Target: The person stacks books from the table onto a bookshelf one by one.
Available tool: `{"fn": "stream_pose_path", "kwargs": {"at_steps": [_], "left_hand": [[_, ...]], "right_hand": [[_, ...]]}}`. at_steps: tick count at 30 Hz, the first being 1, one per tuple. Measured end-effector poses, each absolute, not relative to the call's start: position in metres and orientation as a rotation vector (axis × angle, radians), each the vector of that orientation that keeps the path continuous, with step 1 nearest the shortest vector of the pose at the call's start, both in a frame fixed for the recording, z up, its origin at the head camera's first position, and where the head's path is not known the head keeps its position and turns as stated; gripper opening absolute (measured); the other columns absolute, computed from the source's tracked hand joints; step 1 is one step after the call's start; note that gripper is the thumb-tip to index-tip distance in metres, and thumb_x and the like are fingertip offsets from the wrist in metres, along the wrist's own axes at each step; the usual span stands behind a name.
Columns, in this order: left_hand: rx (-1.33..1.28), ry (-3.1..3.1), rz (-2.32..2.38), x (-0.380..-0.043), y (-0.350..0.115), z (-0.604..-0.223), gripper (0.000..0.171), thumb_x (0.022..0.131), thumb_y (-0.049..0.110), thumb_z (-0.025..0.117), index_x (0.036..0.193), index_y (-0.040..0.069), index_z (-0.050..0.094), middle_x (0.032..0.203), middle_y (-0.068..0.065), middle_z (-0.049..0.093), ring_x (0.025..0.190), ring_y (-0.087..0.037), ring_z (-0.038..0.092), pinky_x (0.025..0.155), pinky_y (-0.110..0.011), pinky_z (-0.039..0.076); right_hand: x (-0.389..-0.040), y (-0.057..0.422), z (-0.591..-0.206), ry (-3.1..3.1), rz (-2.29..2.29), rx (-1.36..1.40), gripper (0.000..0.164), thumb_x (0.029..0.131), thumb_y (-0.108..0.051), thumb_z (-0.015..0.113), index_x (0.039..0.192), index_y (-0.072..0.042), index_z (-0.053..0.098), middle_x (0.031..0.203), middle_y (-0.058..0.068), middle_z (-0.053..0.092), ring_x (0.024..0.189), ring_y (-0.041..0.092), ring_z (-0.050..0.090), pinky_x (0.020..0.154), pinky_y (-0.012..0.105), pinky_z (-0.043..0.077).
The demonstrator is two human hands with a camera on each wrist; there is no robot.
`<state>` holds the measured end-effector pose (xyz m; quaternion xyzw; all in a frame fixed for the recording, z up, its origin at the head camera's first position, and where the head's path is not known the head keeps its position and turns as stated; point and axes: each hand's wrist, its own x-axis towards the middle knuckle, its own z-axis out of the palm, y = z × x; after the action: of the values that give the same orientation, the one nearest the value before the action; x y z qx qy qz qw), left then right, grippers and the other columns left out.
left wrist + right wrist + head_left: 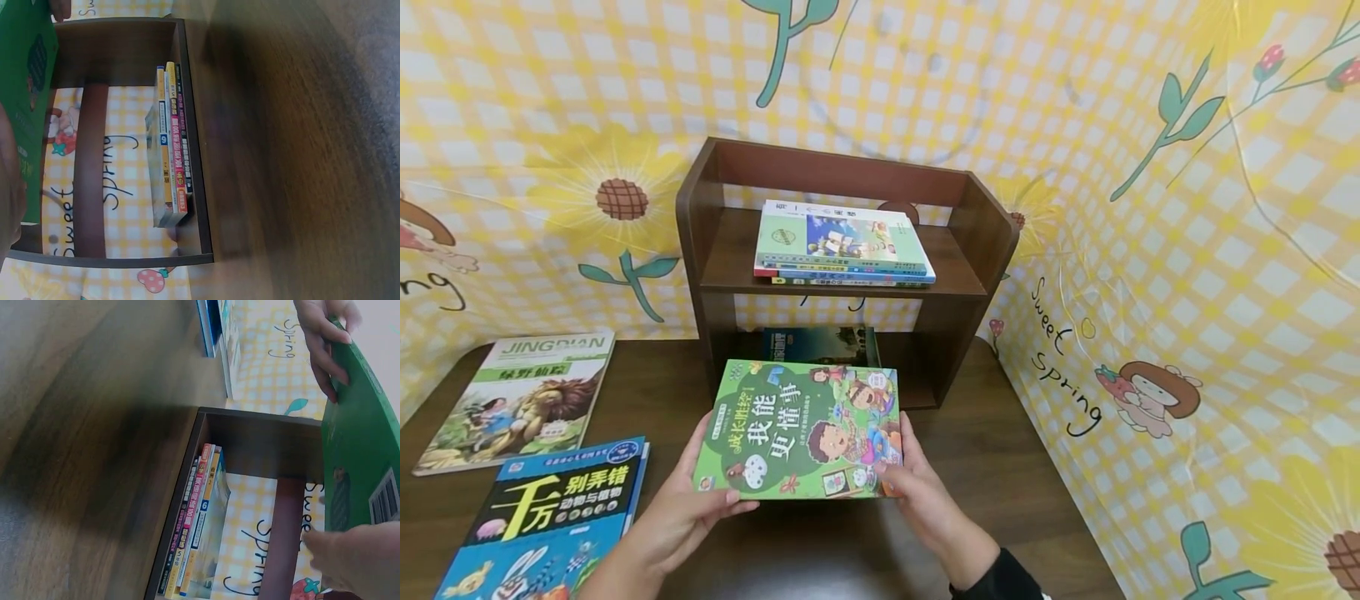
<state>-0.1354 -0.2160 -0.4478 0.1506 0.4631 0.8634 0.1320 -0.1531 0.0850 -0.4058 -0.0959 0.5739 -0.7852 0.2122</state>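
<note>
A green picture book (797, 429) with white Chinese lettering and cartoon children is held up in front of a small brown bookshelf (842, 292). My left hand (681, 508) grips its left side, thumb on the cover. On the right side, my right hand (928, 500) holds it the same way. The right wrist view shows the book's green back and its barcode (382, 500). Behind it, a stack of books (850, 242) lies flat on the upper shelf. Several more books (172, 147) lie stacked on the lower shelf, largely hidden by the green book in the head view.
On the table's left side lie a book with a lion cover (523, 400) and a blue-and-black book (550, 517), close together. The dark wooden table (1022, 500) extends to the right. Yellow checked cloth (1112, 250) hangs behind the shelf and along the right.
</note>
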Motion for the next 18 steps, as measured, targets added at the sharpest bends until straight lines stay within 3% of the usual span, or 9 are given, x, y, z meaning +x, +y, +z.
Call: {"fn": "stream_pose_path", "kwargs": {"at_steps": [9, 18], "left_hand": [[0.485, 1.406, 2.477, -0.123, -0.211, -0.436, 0.108, 0.084, -0.02, 0.049, 0.152, 0.036, -0.012, 0.132, 0.008, 0.056, 0.107, -0.022, 0.064, 0.084, -0.039, 0.056], [0.577, 1.518, 2.432, -0.112, -0.203, -0.409, 0.112, 0.083, -0.019, 0.056, 0.152, 0.039, -0.01, 0.138, 0.011, 0.051, 0.113, -0.02, 0.062, 0.086, -0.038, 0.055]], "right_hand": [[-0.142, 0.09, -0.409, 1.779, -2.152, -0.333, 0.121, 0.077, -0.003, 0.079, 0.154, -0.021, -0.014, 0.155, 0.009, 0.007, 0.122, 0.02, 0.051, 0.092, 0.029, 0.051], [-0.133, 0.101, -0.39, 2.055, -2.014, -0.386, 0.132, 0.069, -0.007, 0.087, 0.154, -0.022, -0.013, 0.155, 0.005, 0.008, 0.125, 0.026, 0.045, 0.089, 0.03, 0.053]]}}
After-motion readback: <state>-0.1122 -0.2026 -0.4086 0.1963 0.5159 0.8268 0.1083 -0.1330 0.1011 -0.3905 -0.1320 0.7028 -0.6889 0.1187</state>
